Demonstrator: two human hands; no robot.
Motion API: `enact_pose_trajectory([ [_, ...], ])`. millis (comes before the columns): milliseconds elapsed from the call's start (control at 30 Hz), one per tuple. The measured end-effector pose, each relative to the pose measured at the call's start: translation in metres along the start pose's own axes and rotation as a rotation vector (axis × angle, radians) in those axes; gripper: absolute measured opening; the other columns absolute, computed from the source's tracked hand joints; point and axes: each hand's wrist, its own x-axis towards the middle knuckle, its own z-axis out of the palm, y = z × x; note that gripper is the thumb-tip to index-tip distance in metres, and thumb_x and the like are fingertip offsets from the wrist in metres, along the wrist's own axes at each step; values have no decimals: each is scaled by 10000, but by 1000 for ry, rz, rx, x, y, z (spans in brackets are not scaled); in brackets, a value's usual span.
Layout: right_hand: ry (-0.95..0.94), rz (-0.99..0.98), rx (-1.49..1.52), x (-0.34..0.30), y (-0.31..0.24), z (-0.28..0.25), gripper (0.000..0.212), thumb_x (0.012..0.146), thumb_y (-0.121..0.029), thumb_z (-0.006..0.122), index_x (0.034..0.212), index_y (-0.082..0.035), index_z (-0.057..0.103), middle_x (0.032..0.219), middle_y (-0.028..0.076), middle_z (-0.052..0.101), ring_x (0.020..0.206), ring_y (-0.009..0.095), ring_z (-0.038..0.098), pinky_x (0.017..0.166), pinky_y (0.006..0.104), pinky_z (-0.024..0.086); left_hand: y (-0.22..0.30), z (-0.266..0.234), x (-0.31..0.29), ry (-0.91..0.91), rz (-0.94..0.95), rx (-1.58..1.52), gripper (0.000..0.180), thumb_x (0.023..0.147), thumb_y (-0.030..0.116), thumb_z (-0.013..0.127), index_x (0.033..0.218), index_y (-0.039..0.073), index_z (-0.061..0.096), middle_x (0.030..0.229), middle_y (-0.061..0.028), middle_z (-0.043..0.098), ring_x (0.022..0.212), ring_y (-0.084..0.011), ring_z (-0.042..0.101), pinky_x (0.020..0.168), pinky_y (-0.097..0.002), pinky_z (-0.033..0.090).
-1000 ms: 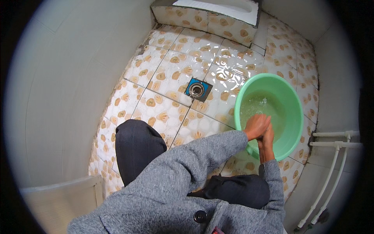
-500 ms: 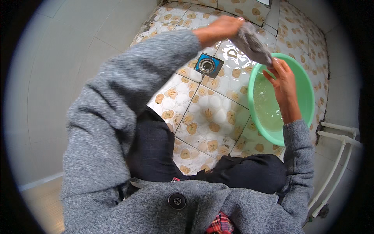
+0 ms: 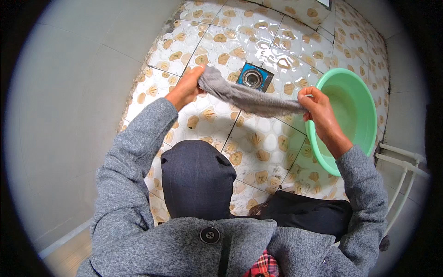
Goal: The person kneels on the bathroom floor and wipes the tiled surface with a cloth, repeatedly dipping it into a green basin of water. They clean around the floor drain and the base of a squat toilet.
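Note:
A long, narrow grey sock [image 3: 258, 100] is stretched between my two hands above the tiled floor, sloping slightly down to the right. It looks wet and partly twisted. My left hand [image 3: 188, 87] is closed round its wider, bunched end. Thumb and fingers of my right hand [image 3: 322, 114] pinch the other end, beside the left rim of a light green basin [image 3: 370, 104]. Cloudy water shows inside the basin, partly hidden by my right hand and wrist.
A square floor drain [image 3: 253, 79] with a blue surround lies just beyond the sock. Wet, pebble-patterned tiles [image 3: 258, 138] cover the floor. White pipes [image 3: 401, 161] run along the right wall, and a grey tiled wall [image 3: 69, 115] rises on the left. My knees are below my hands.
My left hand has swung left and nearer to me, drawing the sock out straight. My right hand has moved slightly down and left, off the basin's middle. My left knee now shows fully.

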Motion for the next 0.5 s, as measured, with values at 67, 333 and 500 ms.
enact_pose_trajectory([
  [67,-25,29,-30,-6,4,6,127,901,-215,584,921,-90,570,758,-45,518,635,40,454,508,206,371,-9,13,-8,-141,-10,55,325,986,272,421,1163,32,552,1001,-36,636,759,-114,616,624,-275,514],
  [333,24,-94,-612,18,132,62,576,835,-163,625,1357,-54,407,1227,250,450,1099,392,509,983,434,414,-116,50,12,-216,515,1133,556,808,133,599,1344,65,463,1358,-190,421,1302,-347,368,1058,-416,363],
  [500,216,-177,-841,32,218,124,654,844,-192,616,1388,45,340,1452,278,286,1295,423,364,1060,461,334,-181,76,4,-358,761,1422,620,792,199,665,1303,-50,418,1402,-250,364,1330,-403,324,1067,-462,312],
])
